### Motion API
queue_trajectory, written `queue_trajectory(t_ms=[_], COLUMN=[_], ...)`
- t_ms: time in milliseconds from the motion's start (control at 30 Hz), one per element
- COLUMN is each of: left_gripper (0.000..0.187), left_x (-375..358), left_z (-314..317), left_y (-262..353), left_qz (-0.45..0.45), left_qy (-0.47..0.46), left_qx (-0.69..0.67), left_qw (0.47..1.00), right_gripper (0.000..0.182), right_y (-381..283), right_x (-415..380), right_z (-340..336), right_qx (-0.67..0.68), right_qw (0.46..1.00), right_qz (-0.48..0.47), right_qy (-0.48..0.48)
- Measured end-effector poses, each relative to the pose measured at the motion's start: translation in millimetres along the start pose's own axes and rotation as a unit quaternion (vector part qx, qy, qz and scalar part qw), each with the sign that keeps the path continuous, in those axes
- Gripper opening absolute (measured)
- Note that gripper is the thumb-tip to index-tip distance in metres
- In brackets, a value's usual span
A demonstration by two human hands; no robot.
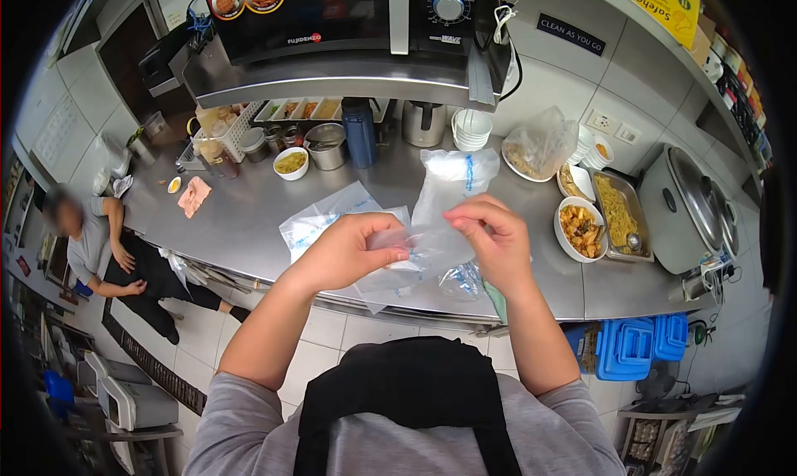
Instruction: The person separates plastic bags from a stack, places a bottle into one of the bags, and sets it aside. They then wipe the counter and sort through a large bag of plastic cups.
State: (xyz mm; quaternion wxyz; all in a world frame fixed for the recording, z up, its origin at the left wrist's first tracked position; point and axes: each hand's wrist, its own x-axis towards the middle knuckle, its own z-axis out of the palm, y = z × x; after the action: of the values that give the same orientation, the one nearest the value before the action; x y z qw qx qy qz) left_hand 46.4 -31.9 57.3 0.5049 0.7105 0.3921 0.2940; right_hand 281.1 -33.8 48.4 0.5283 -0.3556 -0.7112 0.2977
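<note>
Both hands are raised over the steel counter with a thin clear plastic bag (427, 250) stretched between them. My left hand (357, 247) pinches one side of it between thumb and fingers. On the other side, the fingertips of my right hand (491, 237) are pinched together on the bag's edge. Behind it lies a bundle of clear plastic bags (448, 181) with blue print. More flat printed bags (311, 227) are spread beside my left hand. Crumpled clear plastic (462, 282) sits near the counter's front edge, below my right hand.
At right stand a bowl of cubed food (582, 229), a noodle tray (643, 247) and a large cooker (677, 214). A blue flask (359, 134) and steel pot (325, 148) stand behind. A microwave shelf (349, 90) overhangs the back. A person (116, 256) sits at left.
</note>
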Motion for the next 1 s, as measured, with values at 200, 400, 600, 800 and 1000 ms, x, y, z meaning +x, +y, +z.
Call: queue_trajectory(t_ms=[200, 400, 600, 800, 1000], left_gripper=[0.019, 0.018, 0.024, 0.027, 0.041], left_x=[6.3, 12.2, 15.2, 17.3, 29.1], left_z=[20.9, 33.7, 47.2, 43.9, 30.2], left_y=[14.1, -3.1, 12.1, 1.0, -11.9], left_qz=[0.112, 0.150, 0.069, -0.002, 0.280], left_qy=[0.074, -0.087, -0.128, -0.315, -0.238], left_qx=[-0.002, -0.125, -0.192, -0.246, -0.291], left_qw=[0.991, 0.977, 0.971, 0.917, 0.883], right_gripper=[0.019, 0.030, 0.029, 0.025, 0.021], right_y=[-0.9, 1.9, 4.5, 14.3, 9.7], right_x=[-6.9, -10.8, -24.3, -20.0, -10.1], right_z=[5.6, -8.7, -34.1, -42.1, -50.9], right_qx=[-0.098, -0.059, 0.191, -0.055, 0.601], right_qw=[0.995, 0.990, 0.974, 0.994, 0.791], right_qz=[-0.008, -0.002, 0.120, 0.061, 0.074], right_qy=[0.033, 0.129, 0.025, 0.065, -0.084])
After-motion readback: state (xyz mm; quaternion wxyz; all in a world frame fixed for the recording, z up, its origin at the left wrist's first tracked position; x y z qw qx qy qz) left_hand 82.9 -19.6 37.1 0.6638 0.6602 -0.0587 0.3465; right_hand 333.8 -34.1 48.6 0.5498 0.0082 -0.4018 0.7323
